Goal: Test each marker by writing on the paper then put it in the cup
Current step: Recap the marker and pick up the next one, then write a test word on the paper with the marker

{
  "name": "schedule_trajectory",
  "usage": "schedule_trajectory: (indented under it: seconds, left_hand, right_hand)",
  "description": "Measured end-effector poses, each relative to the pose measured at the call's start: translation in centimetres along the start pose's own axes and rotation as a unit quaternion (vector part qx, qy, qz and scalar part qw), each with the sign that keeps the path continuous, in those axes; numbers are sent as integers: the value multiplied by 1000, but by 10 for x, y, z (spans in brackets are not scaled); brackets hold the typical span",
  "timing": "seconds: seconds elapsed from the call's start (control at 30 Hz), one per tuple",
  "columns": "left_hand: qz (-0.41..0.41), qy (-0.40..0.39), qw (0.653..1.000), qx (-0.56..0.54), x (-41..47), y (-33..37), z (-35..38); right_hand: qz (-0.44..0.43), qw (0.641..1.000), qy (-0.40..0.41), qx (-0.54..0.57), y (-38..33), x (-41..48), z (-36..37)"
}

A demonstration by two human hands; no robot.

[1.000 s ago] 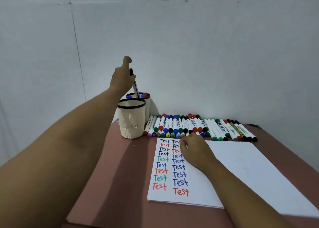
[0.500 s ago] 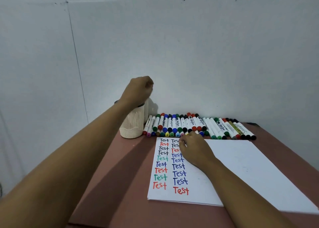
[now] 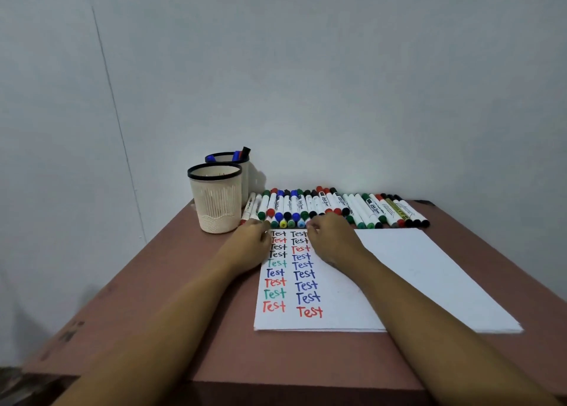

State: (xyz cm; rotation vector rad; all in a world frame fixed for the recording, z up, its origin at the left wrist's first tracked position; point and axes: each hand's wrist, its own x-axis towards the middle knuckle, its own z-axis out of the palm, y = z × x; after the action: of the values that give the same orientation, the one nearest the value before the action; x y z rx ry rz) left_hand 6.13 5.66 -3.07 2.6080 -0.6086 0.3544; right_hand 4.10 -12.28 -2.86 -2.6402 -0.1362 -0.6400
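left hand (image 3: 248,246): sits at the top left corner of the paper (image 3: 414,270), fingers pushed up to the near ends of the markers (image 3: 337,209); the back of the hand covers the fingertips, so can't tell if it's gripping one or just touching
right hand (image 3: 333,240): same deal, knuckles up at the top of the second "Test" column, fingertips lost among the caps, can't tell if anything's pinched
markers: one tight row lying along the back of the counter (image 3: 153,298), just past the paper's far edge; the ones behind the hands are partly blocked
back cup (image 3: 228,160): mostly hidden behind the front cup (image 3: 216,201), a few blue caps and a dark one poke over its rim
front cup: just left of the row, inside hard to see from this angle
paper: right arm lies across it and hides part of the near edge; writing only on the left part
room: a strip of brown counter shows left of the paper, from front cup to near edge; wall (image 3: 337,83) sits right behind the row
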Motion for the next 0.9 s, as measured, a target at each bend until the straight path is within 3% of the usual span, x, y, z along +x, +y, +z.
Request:
schedule_trajectory:
  seconds: [0.13,0.33,0.43,0.7,0.9]
  left_hand:
    - [3,-6,1000,4,0,-1,2]
    - [10,5,1000,6,1,-3,6]
    - [8,6,1000,6,1,-3,4]
    - [3,-2,1000,5,1,-2,4]
    - [-2,9,1000,-4,1,-2,3]
  right_hand:
    - [76,994,66,-33,12,23,-17]
    - [209,972,12,-110,38,47,-39]
    - [220,969,-15,-116,41,50,-33]
    - [270,958,2,-95,37,53,-21]
    - [261,962,80,-12,33,49,-25]
